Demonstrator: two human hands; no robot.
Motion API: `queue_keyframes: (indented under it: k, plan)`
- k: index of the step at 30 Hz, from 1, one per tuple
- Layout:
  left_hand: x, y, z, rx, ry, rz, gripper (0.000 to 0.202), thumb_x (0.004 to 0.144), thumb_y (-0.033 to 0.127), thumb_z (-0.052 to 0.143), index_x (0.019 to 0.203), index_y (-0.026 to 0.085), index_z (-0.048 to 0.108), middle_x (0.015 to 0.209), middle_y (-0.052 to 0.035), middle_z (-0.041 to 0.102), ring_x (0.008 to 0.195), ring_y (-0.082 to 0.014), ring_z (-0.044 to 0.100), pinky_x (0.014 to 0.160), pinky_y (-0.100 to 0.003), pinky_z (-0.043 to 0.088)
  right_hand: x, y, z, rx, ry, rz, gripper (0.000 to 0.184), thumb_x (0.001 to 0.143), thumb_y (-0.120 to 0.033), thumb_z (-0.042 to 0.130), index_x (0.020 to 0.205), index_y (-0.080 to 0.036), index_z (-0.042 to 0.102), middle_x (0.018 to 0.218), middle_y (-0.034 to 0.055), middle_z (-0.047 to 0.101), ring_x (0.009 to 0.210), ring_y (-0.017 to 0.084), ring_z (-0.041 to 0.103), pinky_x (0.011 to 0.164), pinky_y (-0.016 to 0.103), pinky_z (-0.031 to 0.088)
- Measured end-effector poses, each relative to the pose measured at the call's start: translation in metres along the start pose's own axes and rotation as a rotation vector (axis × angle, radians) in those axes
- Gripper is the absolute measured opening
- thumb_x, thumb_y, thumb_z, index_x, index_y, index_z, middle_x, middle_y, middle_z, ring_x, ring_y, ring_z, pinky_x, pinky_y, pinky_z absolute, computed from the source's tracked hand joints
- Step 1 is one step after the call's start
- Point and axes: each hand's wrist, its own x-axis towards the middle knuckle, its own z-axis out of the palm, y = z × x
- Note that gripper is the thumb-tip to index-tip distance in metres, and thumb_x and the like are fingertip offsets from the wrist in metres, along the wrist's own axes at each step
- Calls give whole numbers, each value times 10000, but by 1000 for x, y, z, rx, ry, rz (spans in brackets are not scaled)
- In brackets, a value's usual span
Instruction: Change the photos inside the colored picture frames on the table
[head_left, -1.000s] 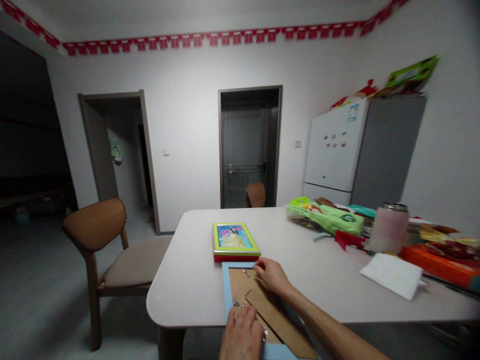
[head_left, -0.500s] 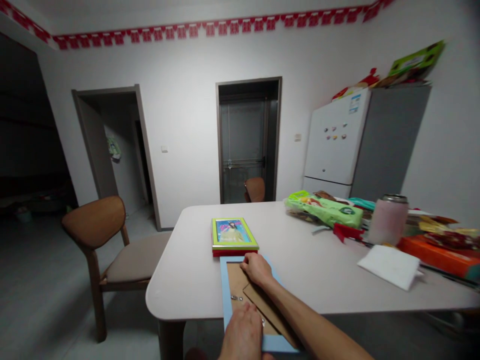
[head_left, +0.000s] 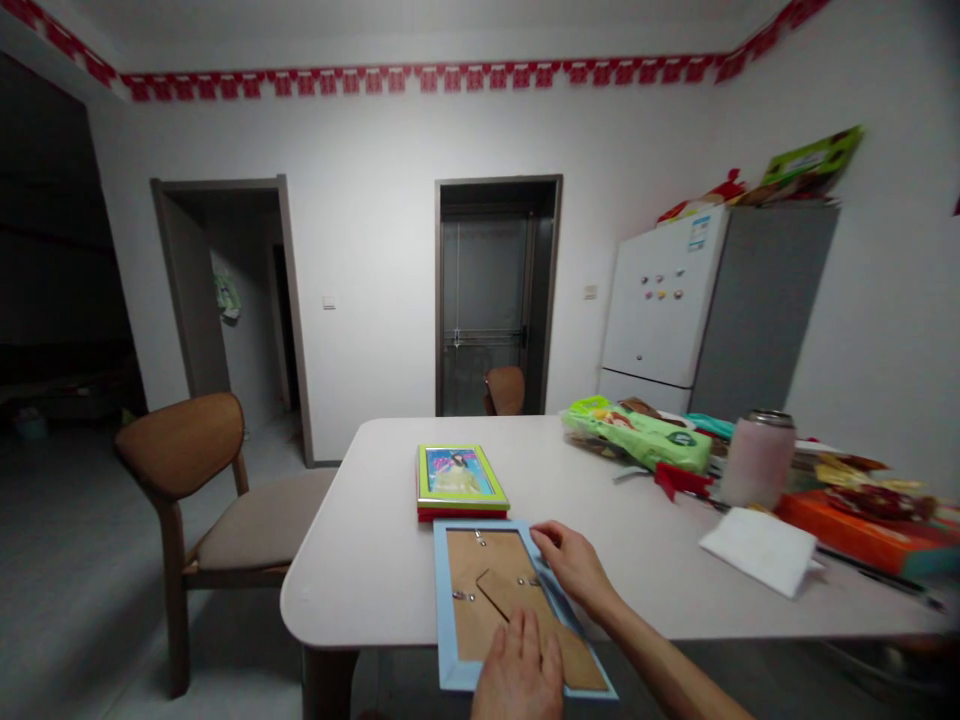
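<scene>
A light blue picture frame (head_left: 448, 620) lies face down at the table's front edge, its lower part sticking out past it. Its brown backing board (head_left: 469, 630) has small metal clips (head_left: 480, 538) along the sides and a stand leg cut at an angle. My left hand (head_left: 521, 665) rests flat on the lower part of the backing, fingers stretched out. With curled fingers, my right hand (head_left: 574, 568) grips the frame's right edge near the upper corner. Just beyond lies a lime green picture frame (head_left: 465, 502) with a picture of a figure in a pale dress, on top of a red one (head_left: 457, 515).
On the white table's (head_left: 360, 560) right side are a green packet (head_left: 637, 435), a pink can-shaped cup (head_left: 759, 458), a white tissue (head_left: 761, 548) and an orange box (head_left: 840, 525). A wooden chair (head_left: 184, 450) stands at the left, a fridge (head_left: 660, 310) at the back right.
My right hand has moved right, from the top of the backing to the frame's right edge. My left hand has shifted right on the backing. The clips are now uncovered.
</scene>
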Motion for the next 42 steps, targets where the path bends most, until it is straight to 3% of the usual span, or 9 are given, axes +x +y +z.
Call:
queue_keyframes:
  k: [4, 9, 13, 16, 19, 24, 30, 37, 42]
  plan:
    - [3, 4, -18, -78, 233, 77, 415, 788, 108, 344, 1199, 78, 387, 1255, -166, 372, 1170, -249, 313, 950, -373, 315, -34, 12, -20, 353, 71, 262, 359, 685, -428, 406, 796, -141, 591, 674, 59, 637, 558, 145, 572, 491, 244, 429]
    - [9, 12, -58, -627, 700, -66, 452, 770, 132, 342, 1222, 128, 341, 1237, -100, 432, 1138, -189, 381, 951, -315, 317, -76, -14, 23, 860, -93, 427, 369, 665, -484, 476, 811, -168, 599, 591, 47, 628, 578, 169, 594, 491, 267, 449]
    - [21, 7, -58, -1080, 848, -147, 484, 768, 216, 422, 1231, 156, 293, 1221, -71, 451, 1112, -173, 411, 920, -263, 338, -77, -26, 27, 1116, 29, 391, 380, 664, -485, 499, 857, -168, 576, 723, 58, 658, 693, 196, 613, 556, 289, 482]
    - [34, -2, -48, -1310, 803, -158, 571, 705, 198, 507, 1222, 154, 271, 1160, -71, 505, 1042, -168, 479, 882, -250, 368, -58, -8, -15, 1031, 75, 386, 320, 646, -397, 545, 866, -167, 568, 724, 46, 670, 679, 201, 620, 597, 304, 488]
    - [47, -3, -31, -1440, 630, -121, 545, 646, 131, 527, 1153, 114, 328, 1083, -100, 554, 943, -171, 543, 832, -254, 407, -33, 20, -66, 749, 28, 424, 262, 654, -347, 518, 816, -156, 592, 711, 59, 677, 636, 203, 624, 588, 306, 485]
    - [67, 16, 6, -1242, 310, -60, 426, 629, 55, 486, 1044, 131, 432, 1034, -75, 589, 919, -158, 553, 784, -220, 418, -5, 62, -114, 172, -15, 344, 267, 683, -304, 455, 794, -139, 633, 780, 68, 681, 679, 186, 626, 587, 255, 470]
    - [85, 31, 14, -598, 211, -154, 400, 685, 149, 525, 1075, 192, 447, 1035, -33, 575, 944, -164, 517, 803, -225, 368, 14, 95, -122, -113, -1, 322, 245, 672, -284, 469, 757, -152, 656, 728, 46, 683, 667, 170, 611, 558, 219, 416]
    - [100, 32, 15, -538, 161, -276, 308, 642, 135, 557, 949, 123, 548, 961, -122, 558, 873, -242, 535, 770, -331, 379, 30, 106, -122, -462, -8, 272, 211, 688, -198, 460, 768, -161, 652, 745, 74, 669, 715, 179, 594, 607, 233, 377]
    - [88, 2, 13, -684, 232, -291, 451, 621, 151, 592, 1063, 141, 503, 1057, -102, 553, 1010, -217, 475, 875, -288, 319, 42, 65, -81, -588, -10, 127, 228, 777, -230, 437, 917, -128, 587, 937, 118, 604, 889, 193, 544, 764, 313, 390]
